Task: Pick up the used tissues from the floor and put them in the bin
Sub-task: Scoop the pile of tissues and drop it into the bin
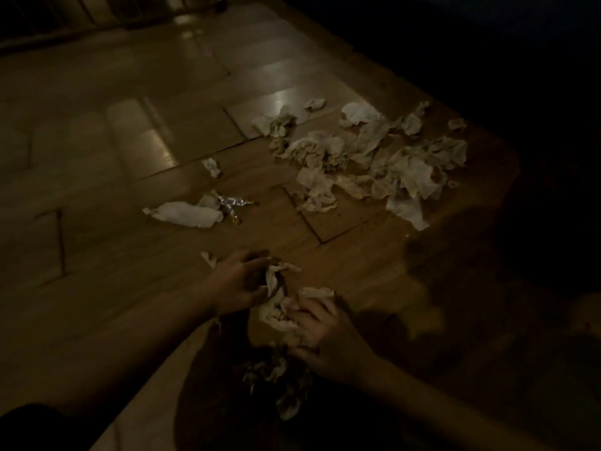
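The scene is dim. My left hand (242, 279) and my right hand (320, 333) are both closed on a crumpled wad of used tissues (276, 309) low in the middle of the head view. Beneath them lies a dark round shape, probably the bin (208, 395), with several tissues (279, 379) inside. A big heap of used tissues (367, 157) covers the wooden floor at the upper right. One long white tissue (185, 214) lies alone to the left of it, and a small scrap (211, 167) sits above that.
A shiny foil wrapper (235, 203) lies beside the long tissue. The wooden plank floor (97, 157) stretches away to the left and back. The right side and far top of the view are black shadow.
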Demonstrator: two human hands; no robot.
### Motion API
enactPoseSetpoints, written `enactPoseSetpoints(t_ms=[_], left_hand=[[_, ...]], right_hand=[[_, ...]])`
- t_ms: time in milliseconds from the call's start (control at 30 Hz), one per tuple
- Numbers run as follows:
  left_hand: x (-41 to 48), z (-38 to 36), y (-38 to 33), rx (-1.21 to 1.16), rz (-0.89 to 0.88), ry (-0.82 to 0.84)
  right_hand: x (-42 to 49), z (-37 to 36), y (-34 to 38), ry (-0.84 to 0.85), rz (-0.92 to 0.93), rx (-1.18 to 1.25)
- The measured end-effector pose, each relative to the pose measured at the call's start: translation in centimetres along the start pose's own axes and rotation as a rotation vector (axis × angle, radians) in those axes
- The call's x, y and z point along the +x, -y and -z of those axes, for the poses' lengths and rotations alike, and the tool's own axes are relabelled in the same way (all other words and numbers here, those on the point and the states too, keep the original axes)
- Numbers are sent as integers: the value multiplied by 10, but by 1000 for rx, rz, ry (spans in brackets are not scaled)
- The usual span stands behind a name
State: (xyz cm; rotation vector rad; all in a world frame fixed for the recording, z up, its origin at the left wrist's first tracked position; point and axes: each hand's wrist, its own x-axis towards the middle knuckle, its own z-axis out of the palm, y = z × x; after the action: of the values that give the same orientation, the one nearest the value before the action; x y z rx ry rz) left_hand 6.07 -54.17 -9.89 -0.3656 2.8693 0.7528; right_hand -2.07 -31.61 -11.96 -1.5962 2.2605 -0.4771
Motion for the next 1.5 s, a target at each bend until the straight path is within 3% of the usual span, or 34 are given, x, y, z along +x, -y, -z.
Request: enactPoseSetpoints(t_ms=[133,233,367,467,567,633,733,967,1067,1233,1333,1500], left_hand=[[-20,-8,-20,97,-19,-87],[-31,-1,-10,13,91,-140],[-56,18,13,-5,218,-383],[-75,16,19,11,292,-463],[-86,-3,18,-6,318,-422],[-89,-19,10,22,291,-374],[-93,-40,5,57,221,-333],[-78,-21,-5,-14,399,-255],[-65,14,-16,-72,426,-348],[-14,99,-61,-57,248,-538],[31,156,-110,-19,117,-562],[118,211,-238,73,-123,-540]], right_hand=[[-7,-7,-2,-2,148,-37],[11,6,-3,-64,201,78],[40,30,1,-244,-33,149],[44,33,21,-351,-23,198],[26,14,50,-284,41,187],[5,-8,61,-237,166,49],[-16,-35,56,-17,269,20],[12,-6,43,-46,471,52],[39,33,23,-25,341,124],[68,160,-8,-89,357,6],[72,243,-39,-192,367,-112],[23,366,-96,-459,217,-54]])
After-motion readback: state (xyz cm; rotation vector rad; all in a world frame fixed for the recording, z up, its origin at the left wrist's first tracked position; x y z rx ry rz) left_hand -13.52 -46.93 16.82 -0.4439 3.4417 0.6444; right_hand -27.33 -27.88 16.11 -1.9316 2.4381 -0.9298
